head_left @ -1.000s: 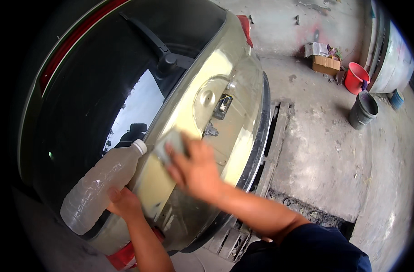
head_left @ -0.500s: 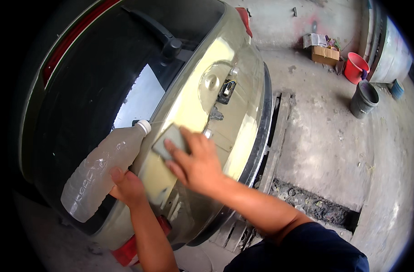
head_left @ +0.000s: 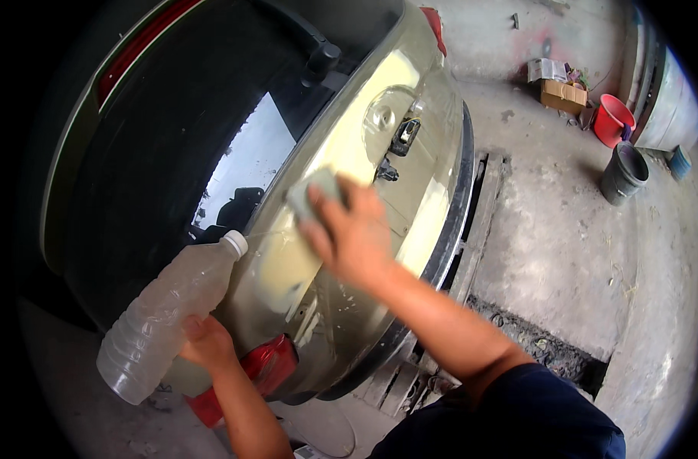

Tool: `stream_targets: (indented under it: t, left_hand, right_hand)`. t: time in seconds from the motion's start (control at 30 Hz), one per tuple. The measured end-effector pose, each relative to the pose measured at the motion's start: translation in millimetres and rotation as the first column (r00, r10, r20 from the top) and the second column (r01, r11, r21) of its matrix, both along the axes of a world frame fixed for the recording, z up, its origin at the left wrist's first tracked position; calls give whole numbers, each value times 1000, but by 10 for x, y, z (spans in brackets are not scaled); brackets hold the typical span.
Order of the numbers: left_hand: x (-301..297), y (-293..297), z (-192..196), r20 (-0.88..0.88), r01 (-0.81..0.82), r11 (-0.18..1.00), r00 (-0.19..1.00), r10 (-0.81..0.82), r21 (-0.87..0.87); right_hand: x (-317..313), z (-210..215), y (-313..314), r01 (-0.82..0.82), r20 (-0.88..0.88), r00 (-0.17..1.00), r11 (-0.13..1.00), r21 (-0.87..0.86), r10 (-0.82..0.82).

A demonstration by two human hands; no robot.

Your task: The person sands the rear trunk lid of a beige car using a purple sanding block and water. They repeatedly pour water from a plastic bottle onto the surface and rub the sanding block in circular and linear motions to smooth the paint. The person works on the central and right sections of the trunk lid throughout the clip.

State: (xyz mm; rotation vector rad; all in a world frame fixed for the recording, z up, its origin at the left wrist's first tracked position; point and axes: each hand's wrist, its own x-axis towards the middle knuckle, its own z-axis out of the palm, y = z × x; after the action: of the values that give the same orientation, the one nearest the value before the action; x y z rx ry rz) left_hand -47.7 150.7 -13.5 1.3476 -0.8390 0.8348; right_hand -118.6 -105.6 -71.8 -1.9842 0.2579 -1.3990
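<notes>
My left hand [head_left: 207, 344] is wrapped round a large clear plastic bottle [head_left: 162, 306] full of cloudy liquid. It is tilted, its white cap [head_left: 236, 243] facing the car's tailgate [head_left: 276, 264], and a thin jet of liquid leaves the cap. Blurred by motion, my right hand [head_left: 357, 233] presses a grey-green sanding block [head_left: 312, 191] flat on the tailgate below the rear window. Pale yellow filler covers the panel there, which looks wet. Past the block, an opening in the panel holds a black part [head_left: 405, 136] with wires.
A dark rear window [head_left: 173, 168] with a wiper [head_left: 318, 57] fills the left. The red tail light [head_left: 269, 367] is close to my left forearm. Beyond the bumper [head_left: 462, 183] runs a floor trench [head_left: 536, 344]. Farther off stand a grey bucket [head_left: 623, 180], a red bucket [head_left: 610, 126] and a cardboard box [head_left: 563, 97].
My right hand has slid the sanding block up along the tailgate, away from me. The bottle in my left hand has dropped slightly, and the whole view has shifted a little.
</notes>
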Motion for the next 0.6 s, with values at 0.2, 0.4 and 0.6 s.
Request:
stream_targets:
  t: [0.2,0.4,0.6]
  left_hand:
    - [-10,226,-25,5,-8,999,1000,7,44]
    - [47,235,-33,54,16,995,998,-22,99]
    - [1,207,-164,-22,59,998,998,-59,17]
  right_hand:
    - [61,55,132,84,-34,996,996,26,-83]
    - [-66,-7,369,-7,26,1000,999,-45,8]
    - [281,212,-269,178,-66,983,977,120,-171]
